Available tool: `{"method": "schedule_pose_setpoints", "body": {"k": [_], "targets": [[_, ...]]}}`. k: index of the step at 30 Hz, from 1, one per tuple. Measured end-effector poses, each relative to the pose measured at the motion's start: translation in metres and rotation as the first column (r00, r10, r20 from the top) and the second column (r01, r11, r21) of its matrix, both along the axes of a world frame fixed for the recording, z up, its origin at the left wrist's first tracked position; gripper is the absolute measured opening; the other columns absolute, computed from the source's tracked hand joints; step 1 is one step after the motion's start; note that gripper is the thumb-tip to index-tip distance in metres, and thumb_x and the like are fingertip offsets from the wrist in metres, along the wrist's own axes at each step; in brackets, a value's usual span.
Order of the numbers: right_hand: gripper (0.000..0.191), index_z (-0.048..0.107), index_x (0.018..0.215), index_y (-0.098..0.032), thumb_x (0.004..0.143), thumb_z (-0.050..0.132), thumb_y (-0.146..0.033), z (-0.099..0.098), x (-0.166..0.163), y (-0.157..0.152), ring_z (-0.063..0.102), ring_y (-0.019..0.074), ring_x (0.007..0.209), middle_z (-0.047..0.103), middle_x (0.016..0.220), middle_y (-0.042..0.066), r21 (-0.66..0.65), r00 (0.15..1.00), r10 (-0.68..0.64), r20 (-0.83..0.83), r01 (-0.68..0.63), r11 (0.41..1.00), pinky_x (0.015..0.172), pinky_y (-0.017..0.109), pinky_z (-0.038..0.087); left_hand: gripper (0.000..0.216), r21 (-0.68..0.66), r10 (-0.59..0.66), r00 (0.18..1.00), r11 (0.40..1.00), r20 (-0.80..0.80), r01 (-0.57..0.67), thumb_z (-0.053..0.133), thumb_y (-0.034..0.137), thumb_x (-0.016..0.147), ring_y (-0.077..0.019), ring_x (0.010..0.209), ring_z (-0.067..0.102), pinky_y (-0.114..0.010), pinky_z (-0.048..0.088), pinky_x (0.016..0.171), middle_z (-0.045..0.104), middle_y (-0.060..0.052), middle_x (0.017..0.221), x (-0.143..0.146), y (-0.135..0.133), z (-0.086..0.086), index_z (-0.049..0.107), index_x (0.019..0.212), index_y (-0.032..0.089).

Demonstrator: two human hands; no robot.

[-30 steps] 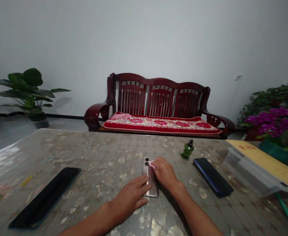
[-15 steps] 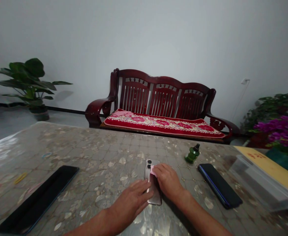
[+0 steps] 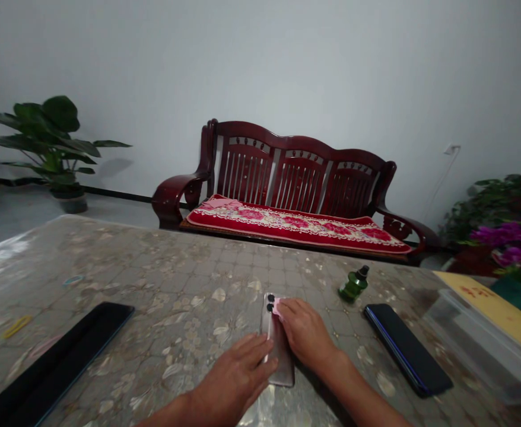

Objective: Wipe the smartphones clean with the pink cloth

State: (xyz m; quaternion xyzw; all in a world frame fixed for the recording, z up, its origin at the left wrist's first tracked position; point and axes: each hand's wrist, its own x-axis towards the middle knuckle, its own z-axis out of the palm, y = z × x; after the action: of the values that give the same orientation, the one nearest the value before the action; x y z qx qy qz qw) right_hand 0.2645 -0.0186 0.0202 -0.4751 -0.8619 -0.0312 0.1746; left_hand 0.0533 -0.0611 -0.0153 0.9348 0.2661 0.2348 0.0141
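Note:
A smartphone (image 3: pixel 280 362) lies back up on the patterned tablecloth, its camera lenses at the far end. My left hand (image 3: pixel 236 376) holds its left edge, fingers stretched along the side and thumb on its lower back. A small pink cloth (image 3: pixel 277 307) is pinched under the fingers of my right hand (image 3: pixel 307 332), pressed to the phone's back beside the lenses. Most of the cloth is hidden by that hand. To the right stands a green spray bottle (image 3: pixel 353 284) with a black top, and a dark phone (image 3: pixel 406 349) lies nearer.
On the left a black tablet-like slab (image 3: pixel 60 367) lies on the table (image 3: pixel 175 261). A yellow band (image 3: pixel 17 327) and a pale blue band (image 3: pixel 73 280) are beyond it. At right, a clear plastic box (image 3: pixel 474 344) sits under a yellow folder (image 3: pixel 501 299). A wooden bench (image 3: pixel 296 178) stands behind.
The view has shifted slightly, so the table items sit a little lower and farther outward. Both hands stay at the phone, with the pink cloth still by the lenses.

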Motion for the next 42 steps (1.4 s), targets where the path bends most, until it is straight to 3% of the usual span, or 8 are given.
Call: {"method": "schedule_pose_setpoints", "body": {"k": [4, 12, 18, 25, 32, 42], "targets": [[0.025, 0.066, 0.115, -0.017, 0.094, 0.053, -0.011, 0.004, -0.006, 0.009, 0.061, 0.0222, 0.110, 0.069, 0.119, 0.009, -0.039, 0.999, -0.044, -0.011, 0.044, 0.998, 0.098, 0.035, 0.048, 0.027, 0.036, 0.004, 1.000, 0.999, -0.024, -0.003, 0.054, 0.021, 0.096, -0.0237, 0.118, 0.063, -0.041, 0.049, 0.106, 0.066, -0.007, 0.130, 0.000, 0.000, -0.003, 0.060, 0.123, 0.023], [0.024, 0.068, 0.109, -0.017, 0.095, 0.050, -0.013, 0.002, -0.003, -0.014, 0.062, 0.0231, 0.104, 0.071, 0.113, 0.009, -0.030, 0.999, -0.046, 0.007, 0.046, 0.998, 0.095, 0.035, 0.049, 0.027, 0.001, 0.006, 0.999, 1.000, -0.031, -0.006, 0.053, 0.025, 0.098, -0.0219, 0.121, 0.061, -0.040, 0.045, 0.110, 0.065, -0.006, 0.131, 0.000, 0.000, -0.001, 0.060, 0.125, 0.025], [0.027, 0.068, 0.114, -0.017, 0.095, 0.050, -0.010, 0.007, -0.012, 0.006, 0.062, 0.0213, 0.111, 0.070, 0.119, 0.009, -0.070, 0.992, -0.129, 0.006, 0.129, 0.989, 0.098, 0.032, 0.047, 0.025, 0.011, -0.011, 1.000, 1.000, -0.018, 0.012, 0.055, 0.025, 0.098, -0.0225, 0.118, 0.063, -0.042, 0.046, 0.109, 0.067, -0.006, 0.128, 0.000, 0.001, 0.006, 0.061, 0.122, 0.023], [0.025, 0.069, 0.107, -0.019, 0.095, 0.048, -0.011, 0.005, -0.005, -0.006, 0.062, 0.0216, 0.104, 0.071, 0.112, 0.009, -0.041, 0.998, -0.062, -0.022, 0.062, 0.997, 0.095, 0.034, 0.048, 0.023, 0.010, -0.013, 1.000, 1.000, 0.014, 0.012, 0.052, 0.024, 0.099, -0.0208, 0.118, 0.062, -0.040, 0.045, 0.110, 0.068, -0.006, 0.125, 0.000, 0.001, 0.006, 0.062, 0.120, 0.024], [0.027, 0.070, 0.107, -0.018, 0.098, 0.045, -0.012, 0.005, -0.011, 0.014, 0.061, 0.0214, 0.106, 0.071, 0.110, 0.008, -0.091, 0.987, -0.151, -0.049, 0.146, 0.985, 0.096, 0.033, 0.047, 0.024, 0.000, -0.010, 1.000, 1.000, -0.004, 0.010, 0.053, 0.023, 0.098, -0.0220, 0.119, 0.063, -0.041, 0.045, 0.110, 0.067, -0.006, 0.127, 0.000, 0.001, 0.006, 0.061, 0.121, 0.023], [0.027, 0.066, 0.114, -0.020, 0.097, 0.047, -0.011, 0.006, -0.017, 0.024, 0.058, 0.0199, 0.109, 0.068, 0.118, 0.006, -0.070, 0.997, 0.021, -0.079, -0.027, 0.997, 0.096, 0.031, 0.044, 0.022, -0.017, -0.015, 1.000, 1.000, 0.018, 0.016, 0.051, 0.023, 0.099, -0.0203, 0.116, 0.064, -0.039, 0.044, 0.112, 0.069, -0.006, 0.121, 0.002, 0.000, 0.006, 0.063, 0.117, 0.022]]}}
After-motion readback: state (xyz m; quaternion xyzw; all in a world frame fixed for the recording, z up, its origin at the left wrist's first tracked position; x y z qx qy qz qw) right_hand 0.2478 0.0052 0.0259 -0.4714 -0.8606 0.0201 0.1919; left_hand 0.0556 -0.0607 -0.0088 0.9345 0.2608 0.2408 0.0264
